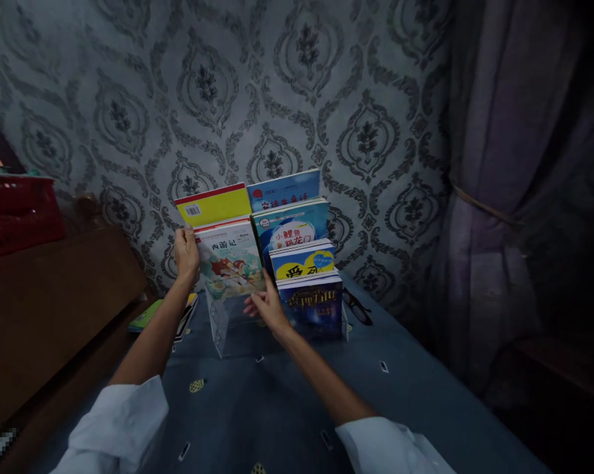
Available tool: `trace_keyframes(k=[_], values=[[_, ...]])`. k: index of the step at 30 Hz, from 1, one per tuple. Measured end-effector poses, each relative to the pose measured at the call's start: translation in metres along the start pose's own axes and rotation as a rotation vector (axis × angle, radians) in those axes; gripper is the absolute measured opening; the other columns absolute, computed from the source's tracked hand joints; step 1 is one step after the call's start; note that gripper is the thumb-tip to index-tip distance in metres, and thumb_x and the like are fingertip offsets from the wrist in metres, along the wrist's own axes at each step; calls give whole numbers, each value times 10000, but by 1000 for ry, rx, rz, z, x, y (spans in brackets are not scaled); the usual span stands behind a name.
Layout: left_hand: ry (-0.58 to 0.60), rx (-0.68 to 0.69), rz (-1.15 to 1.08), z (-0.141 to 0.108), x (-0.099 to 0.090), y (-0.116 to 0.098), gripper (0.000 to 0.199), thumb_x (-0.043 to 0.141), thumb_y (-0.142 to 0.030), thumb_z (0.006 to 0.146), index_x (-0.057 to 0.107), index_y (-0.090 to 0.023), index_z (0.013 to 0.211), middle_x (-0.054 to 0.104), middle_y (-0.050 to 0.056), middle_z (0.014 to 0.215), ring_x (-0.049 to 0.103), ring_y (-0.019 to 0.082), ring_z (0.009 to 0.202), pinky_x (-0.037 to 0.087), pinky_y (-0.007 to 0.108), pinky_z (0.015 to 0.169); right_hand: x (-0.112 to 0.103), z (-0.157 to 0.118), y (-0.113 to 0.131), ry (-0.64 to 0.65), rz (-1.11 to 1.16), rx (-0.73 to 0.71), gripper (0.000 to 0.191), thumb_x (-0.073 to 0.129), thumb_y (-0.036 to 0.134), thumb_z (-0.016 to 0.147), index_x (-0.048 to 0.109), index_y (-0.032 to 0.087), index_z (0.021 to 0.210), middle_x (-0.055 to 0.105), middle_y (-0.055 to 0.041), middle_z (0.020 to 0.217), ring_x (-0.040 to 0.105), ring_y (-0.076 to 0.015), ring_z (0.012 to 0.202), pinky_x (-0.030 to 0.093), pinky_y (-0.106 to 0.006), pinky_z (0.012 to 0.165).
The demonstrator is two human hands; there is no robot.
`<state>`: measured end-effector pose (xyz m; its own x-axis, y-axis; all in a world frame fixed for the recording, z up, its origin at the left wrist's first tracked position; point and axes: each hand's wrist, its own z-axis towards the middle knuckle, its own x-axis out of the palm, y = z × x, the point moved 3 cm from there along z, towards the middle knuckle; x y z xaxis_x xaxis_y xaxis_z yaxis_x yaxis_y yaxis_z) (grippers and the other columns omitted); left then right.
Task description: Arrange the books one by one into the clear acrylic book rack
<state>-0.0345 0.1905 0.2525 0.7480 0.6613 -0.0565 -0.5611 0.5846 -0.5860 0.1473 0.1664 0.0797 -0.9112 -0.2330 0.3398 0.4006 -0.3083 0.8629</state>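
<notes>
A book with a pale illustrated cover [232, 260] and the title 西游记 leans in the left column of a clear plastic tiered book stand [216, 322]. My left hand [186, 253] is closed on its left edge, with the fingertips hidden behind it. At its lower right corner, my right hand [268, 308] grips the edge. Behind it rises a yellow book with a red top edge [218, 205]. The right column holds a light blue book [287, 187], a teal book [294, 227], a blue-and-yellow book [304, 263] and a dark blue book [311, 309] in front.
Eyeglasses [358, 308] lie right of the stand on the dark blue patterned cloth [257, 408]. More books [146, 316] lie flat at left, by a brown wooden headboard [54, 316] with a red bag [20, 210] above. Patterned wallpaper stands behind; a curtain [498, 164] hangs at right.
</notes>
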Motion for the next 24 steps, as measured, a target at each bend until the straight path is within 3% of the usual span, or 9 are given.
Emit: trace_keyframes(k=[3, 5, 10, 12, 14, 24], values=[[-104, 218, 328, 2, -10, -17, 395, 380, -563, 961, 557, -210, 940, 643, 101, 962, 608, 272, 981, 476, 419, 925, -1, 1, -1, 9, 12, -11, 930, 598, 322, 780, 128, 253, 1579, 661, 69, 677, 663, -133, 524, 467, -201, 452], [-68, 405, 467, 0, -7, -38, 338, 379, -472, 986, 574, -196, 1006, 634, 129, 1047, 581, 291, 1050, 445, 437, 957, -1, 2, -2, 15, 20, -13, 937, 597, 321, 779, 118, 247, 1581, 657, 72, 666, 660, -131, 520, 465, -202, 454], [320, 685, 708, -11, 25, -79, 347, 346, -384, 1023, 591, -167, 1141, 625, 141, 1106, 557, 296, 1096, 401, 431, 986, 0, 1, -2, 19, 23, -9, 955, 589, 323, 778, 84, 238, 1584, 663, 74, 676, 666, -132, 527, 465, -200, 460], [444, 726, 774, -13, 35, -81, 363, 361, -387, 1024, 580, -162, 1205, 608, 148, 1152, 543, 297, 1124, 392, 421, 994, 0, 0, -1, 20, 22, -12, 937, 586, 321, 782, 103, 247, 1582, 664, 73, 685, 668, -132, 530, 464, -198, 462], [489, 741, 830, -11, 40, -78, 386, 369, -397, 1023, 565, -159, 1254, 587, 158, 1179, 533, 304, 1136, 396, 421, 985, 0, 0, 0, 19, 25, -15, 917, 590, 309, 789, 126, 263, 1579, 662, 68, 692, 666, -132, 531, 463, -199, 460], [466, 750, 938, -3, 41, -64, 389, 319, -422, 1038, 601, -191, 1175, 572, 113, 1043, 562, 274, 1014, 429, 373, 898, 0, 0, 1, 12, 30, 4, 910, 575, 208, 811, 96, 276, 1582, 648, 73, 680, 642, -120, 508, 452, -185, 446]])
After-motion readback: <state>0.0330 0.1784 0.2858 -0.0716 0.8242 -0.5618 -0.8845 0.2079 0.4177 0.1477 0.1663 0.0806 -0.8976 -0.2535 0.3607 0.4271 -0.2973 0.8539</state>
